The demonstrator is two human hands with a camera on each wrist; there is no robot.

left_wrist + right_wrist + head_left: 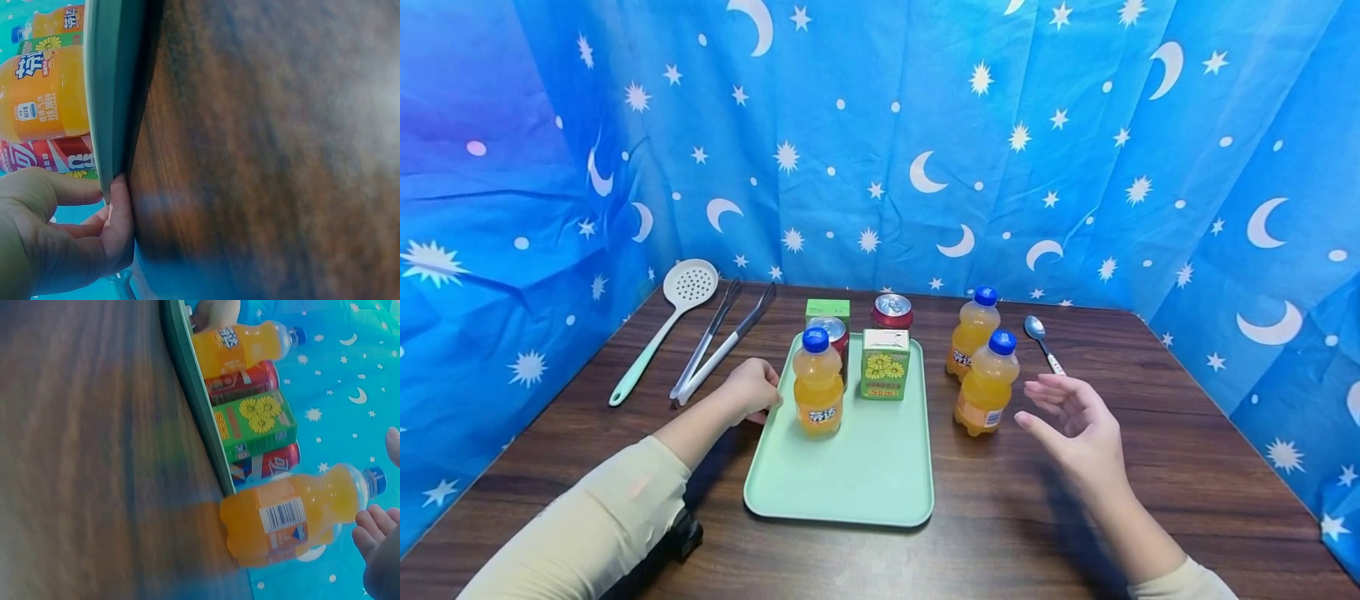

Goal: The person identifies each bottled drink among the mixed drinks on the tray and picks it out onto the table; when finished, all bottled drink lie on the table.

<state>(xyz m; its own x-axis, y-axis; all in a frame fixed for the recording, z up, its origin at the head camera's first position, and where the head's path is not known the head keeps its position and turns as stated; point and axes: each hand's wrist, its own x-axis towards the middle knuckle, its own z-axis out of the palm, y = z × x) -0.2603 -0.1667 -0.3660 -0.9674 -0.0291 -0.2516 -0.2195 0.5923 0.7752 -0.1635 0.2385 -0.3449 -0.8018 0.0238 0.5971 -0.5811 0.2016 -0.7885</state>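
My left hand (751,389) pinches the left rim of the mint-green tray (850,487), thumb above and fingers under it in the left wrist view. On the tray, an orange soda bottle (818,392) with a blue cap stands upright in front of a red can (831,327). A green drink carton (884,367) with yellow flowers stands to their right. My right hand (1078,425) is held with fingers spread, just right of a second orange soda bottle (987,392) on the table. Behind that one is a third soda bottle (976,325).
At the tray's far end are another green carton (827,310) and a second red can (892,312), partly hidden. A slotted skimmer (691,285) and tongs (718,354) lie on the left of the dark wooden table (1187,392); a spoon (1036,329) lies on the right.
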